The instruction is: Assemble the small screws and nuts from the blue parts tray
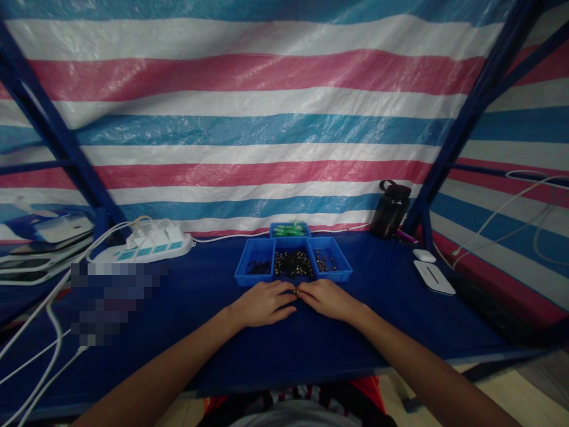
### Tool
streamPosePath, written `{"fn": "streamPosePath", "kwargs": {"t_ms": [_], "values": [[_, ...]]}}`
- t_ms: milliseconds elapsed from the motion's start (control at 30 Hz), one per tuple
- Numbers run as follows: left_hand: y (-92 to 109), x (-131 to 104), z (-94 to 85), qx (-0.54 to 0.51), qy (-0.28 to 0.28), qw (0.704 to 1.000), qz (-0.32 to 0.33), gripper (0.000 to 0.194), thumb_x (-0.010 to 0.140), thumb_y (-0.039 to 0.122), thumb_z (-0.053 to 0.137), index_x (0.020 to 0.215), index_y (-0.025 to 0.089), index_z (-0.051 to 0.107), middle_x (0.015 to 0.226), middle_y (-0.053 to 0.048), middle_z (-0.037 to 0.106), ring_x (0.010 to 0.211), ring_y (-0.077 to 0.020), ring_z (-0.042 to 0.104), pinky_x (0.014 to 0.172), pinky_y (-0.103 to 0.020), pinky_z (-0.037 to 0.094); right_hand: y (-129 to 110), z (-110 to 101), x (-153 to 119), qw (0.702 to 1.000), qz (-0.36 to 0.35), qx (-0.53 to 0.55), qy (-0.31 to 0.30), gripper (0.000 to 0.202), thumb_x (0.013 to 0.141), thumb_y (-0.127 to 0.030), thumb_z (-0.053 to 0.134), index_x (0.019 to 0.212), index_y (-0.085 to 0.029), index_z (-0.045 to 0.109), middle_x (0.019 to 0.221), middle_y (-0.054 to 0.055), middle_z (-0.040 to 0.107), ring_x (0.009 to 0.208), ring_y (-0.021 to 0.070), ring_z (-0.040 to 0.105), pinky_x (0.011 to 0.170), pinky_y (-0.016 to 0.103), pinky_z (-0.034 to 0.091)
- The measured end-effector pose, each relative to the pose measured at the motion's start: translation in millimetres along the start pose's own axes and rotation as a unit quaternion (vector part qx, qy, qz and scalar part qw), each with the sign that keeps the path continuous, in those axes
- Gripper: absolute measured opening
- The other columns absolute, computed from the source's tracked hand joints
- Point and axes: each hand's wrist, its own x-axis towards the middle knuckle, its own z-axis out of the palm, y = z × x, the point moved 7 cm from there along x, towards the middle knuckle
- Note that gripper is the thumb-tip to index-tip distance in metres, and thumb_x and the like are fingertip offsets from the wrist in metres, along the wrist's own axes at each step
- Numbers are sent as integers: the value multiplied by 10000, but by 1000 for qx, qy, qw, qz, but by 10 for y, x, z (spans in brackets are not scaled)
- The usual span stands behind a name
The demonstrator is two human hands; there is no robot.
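My left hand and my right hand meet at the fingertips, just in front of blue trays on the blue table. Between the fingertips is a tiny brass-coloured piece, pinched from both sides. Right behind my hands, the middle tray holds a heap of small dark and shiny parts. Dark slender pieces lie in the left tray, and a few small metal parts in the right tray. Green pieces fill the small tray at the back.
A white power strip with plugs and cables lies at the left, near stacked devices. A black bottle stands at the back right. Nearer are a small white case and a flat white device. Blue metal posts frame striped sheeting.
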Motion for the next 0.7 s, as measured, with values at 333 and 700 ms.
{"fn": "streamPosePath", "kwargs": {"t_ms": [333,700], "values": [[-59,5,-81,-11,44,998,-35,305,984,317,358,975,168,624,964,-64,627,881,-160,599,791,-264,484,21,-10,-5,999,26,18,21,280,1003,-309,338,960,-193,589,798,32,673,729,159,630,631,237,357],[-99,20,25,-81,12,994,-65,208,953,342,461,1026,188,580,918,-20,658,857,-159,628,742,-237,453,-103,-5,-20,999,-36,1,-7,278,989,-308,387,909,-175,618,811,35,692,730,157,642,645,227,381]]}}
